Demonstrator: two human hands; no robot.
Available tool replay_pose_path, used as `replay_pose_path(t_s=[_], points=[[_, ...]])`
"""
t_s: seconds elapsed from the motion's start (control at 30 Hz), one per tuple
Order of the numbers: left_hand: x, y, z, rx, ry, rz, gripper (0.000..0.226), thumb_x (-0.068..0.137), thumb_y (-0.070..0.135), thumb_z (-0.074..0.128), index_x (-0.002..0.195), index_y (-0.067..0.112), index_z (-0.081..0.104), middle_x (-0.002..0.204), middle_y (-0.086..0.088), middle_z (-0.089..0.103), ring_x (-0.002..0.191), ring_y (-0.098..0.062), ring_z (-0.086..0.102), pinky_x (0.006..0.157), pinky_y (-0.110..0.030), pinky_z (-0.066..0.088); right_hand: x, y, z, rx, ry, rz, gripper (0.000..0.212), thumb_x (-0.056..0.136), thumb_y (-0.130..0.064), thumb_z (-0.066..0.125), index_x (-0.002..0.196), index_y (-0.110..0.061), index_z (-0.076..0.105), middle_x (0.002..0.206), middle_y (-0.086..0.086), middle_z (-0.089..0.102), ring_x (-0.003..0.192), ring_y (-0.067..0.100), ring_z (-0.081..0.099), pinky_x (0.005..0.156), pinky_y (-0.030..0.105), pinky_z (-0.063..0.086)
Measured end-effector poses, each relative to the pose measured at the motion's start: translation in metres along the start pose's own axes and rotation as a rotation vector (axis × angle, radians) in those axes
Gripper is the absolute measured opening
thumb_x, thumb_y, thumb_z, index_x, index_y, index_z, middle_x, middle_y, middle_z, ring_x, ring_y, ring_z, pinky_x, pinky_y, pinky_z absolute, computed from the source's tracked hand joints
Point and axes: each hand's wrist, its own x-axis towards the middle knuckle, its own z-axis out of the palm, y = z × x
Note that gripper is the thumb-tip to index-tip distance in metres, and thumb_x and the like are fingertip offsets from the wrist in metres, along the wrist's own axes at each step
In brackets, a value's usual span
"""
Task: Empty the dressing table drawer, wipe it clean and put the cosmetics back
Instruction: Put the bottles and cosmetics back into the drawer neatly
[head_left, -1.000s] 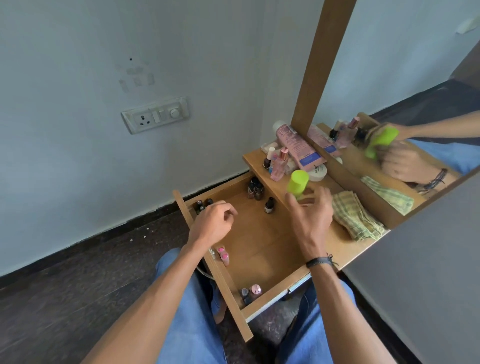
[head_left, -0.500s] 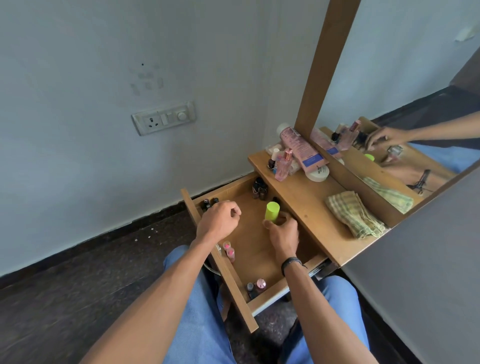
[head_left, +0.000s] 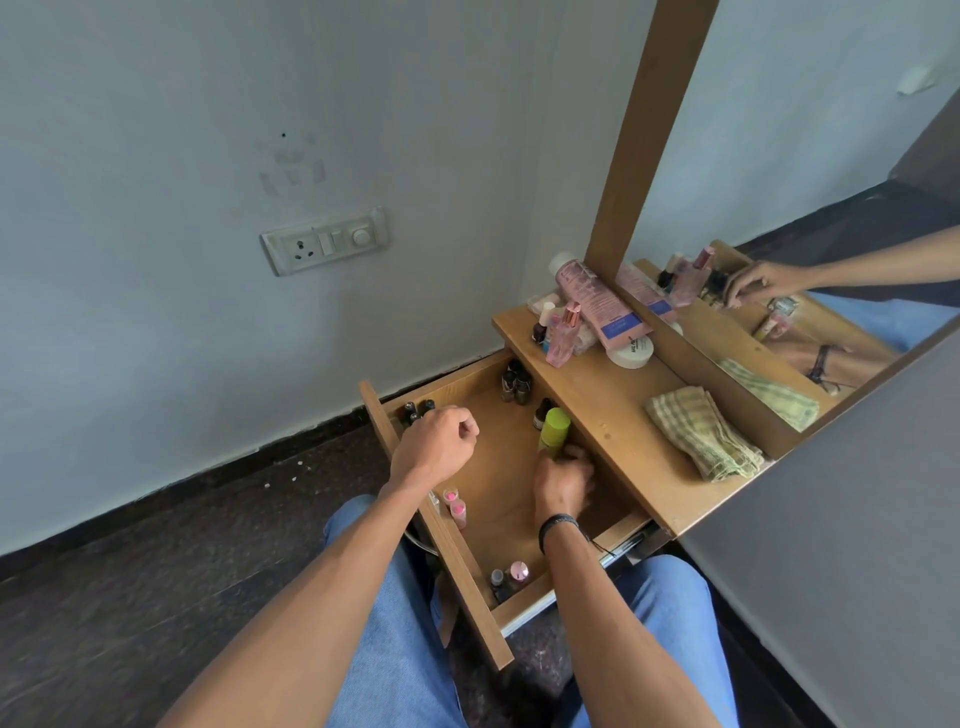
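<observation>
- Step: restocking, I judge; drawer (head_left: 506, 483) holds few cosmetics.
- Right hand (head_left: 563, 480) fingers wrap the green bottle (head_left: 555, 427) base, bottle upright just beyond my knuckles.
- Left hand (head_left: 436, 447) curled, left of those fingers; contents unclear.
- Next: let go cleanly, reach past fingertips for the pink tube (head_left: 597, 299) on the tabletop (head_left: 613, 405).

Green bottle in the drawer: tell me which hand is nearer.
Right. The right hand grips the green bottle at its base; the left hand hovers fisted over the drawer's left side, apart.
</observation>
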Motion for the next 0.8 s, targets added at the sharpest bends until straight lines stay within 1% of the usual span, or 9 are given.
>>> replay_pose_path(t_s=[0.13,0.27,0.37,0.47,0.53,0.6,0.67,0.73,0.8], points=[[0.001,0.0,0.001,-0.002,-0.008,-0.002,0.015,0.096,0.021,0.058,0.096,0.026,0.072,0.109,0.013,0.07,0.059,0.003,0.053,0.05,-0.016,0.034,0.005,0.004,0.001,0.141,0.03,0.113,0.023,0.092,-0.033,0.069,0.109,-0.019,0.062,0.106,0.005,0.065,0.102,0.028,0.064,0.092,0.036,0.051],[0.001,-0.001,0.001,0.001,-0.006,-0.004,0.014,0.096,0.021,0.058,0.096,0.026,0.072,0.107,0.013,0.071,0.062,0.0,0.057,0.051,-0.017,0.037,0.007,0.01,0.004,0.107,-0.043,0.134,0.026,0.091,-0.042,0.066,0.102,-0.019,0.068,0.092,0.009,0.074,0.085,0.029,0.072,0.083,0.042,0.059],[0.001,-0.001,0.001,0.002,-0.005,-0.004,0.015,0.096,0.02,0.058,0.096,0.026,0.072,0.109,0.013,0.07,0.066,-0.003,0.06,0.055,-0.02,0.043,-0.01,0.004,0.002,0.027,-0.086,0.003,0.02,0.091,-0.041,0.068,0.09,-0.021,0.068,0.084,0.004,0.073,0.081,0.025,0.07,0.087,0.044,0.059],[0.002,-0.003,0.002,0.0,0.0,-0.009,0.014,0.096,0.02,0.059,0.096,0.026,0.072,0.108,0.012,0.071,0.071,-0.008,0.064,0.062,-0.026,0.051,-0.031,-0.024,-0.008,0.047,-0.084,-0.278,0.022,0.092,-0.037,0.071,0.078,-0.021,0.065,0.08,-0.001,0.071,0.075,0.019,0.067,0.076,0.037,0.057],[0.002,-0.004,0.003,-0.016,0.011,-0.024,0.014,0.096,0.019,0.059,0.096,0.027,0.071,0.105,0.01,0.072,0.076,-0.01,0.067,0.067,-0.03,0.056,-0.037,-0.051,-0.016,0.105,-0.048,-0.449,0.015,0.092,-0.03,0.071,0.083,-0.021,0.063,0.082,-0.001,0.069,0.075,0.018,0.065,0.071,0.034,0.054],[0.002,-0.004,0.004,-0.034,0.019,-0.037,0.016,0.095,0.016,0.059,0.095,0.026,0.071,0.104,0.01,0.072,0.077,-0.01,0.068,0.069,-0.031,0.058,-0.027,-0.077,-0.024,0.154,0.016,-0.506,0.014,0.09,-0.026,0.073,0.096,-0.022,0.061,0.089,-0.002,0.066,0.079,0.017,0.064,0.073,0.033,0.055],[0.001,-0.003,0.004,-0.037,0.028,-0.035,0.018,0.093,0.012,0.058,0.096,0.025,0.071,0.107,0.011,0.071,0.078,-0.009,0.066,0.067,-0.029,0.056,-0.01,-0.095,-0.029,0.148,0.056,-0.512,0.034,0.084,-0.033,0.077,0.11,-0.028,0.056,0.099,-0.004,0.063,0.088,0.015,0.063,0.078,0.035,0.054],[0.0,-0.002,0.003,-0.04,0.039,-0.022,0.018,0.093,0.009,0.059,0.097,0.023,0.071,0.109,0.01,0.07,0.078,-0.008,0.065,0.065,-0.025,0.054,0.007,-0.107,-0.031,0.067,0.026,-0.546,0.056,0.078,-0.043,0.081,0.124,-0.028,0.052,0.113,-0.004,0.057,0.098,0.014,0.059,0.081,0.033,0.048],[0.0,-0.002,0.002,-0.047,0.047,-0.018,0.018,0.092,0.009,0.059,0.096,0.022,0.071,0.11,0.01,0.07,0.077,-0.006,0.065,0.066,-0.027,0.057,0.021,-0.113,-0.031,-0.059,-0.026,-0.592,0.075,0.072,-0.052,0.081,0.135,-0.03,0.047,0.129,-0.001,0.051,0.109,0.016,0.057,0.089,0.036,0.049]])
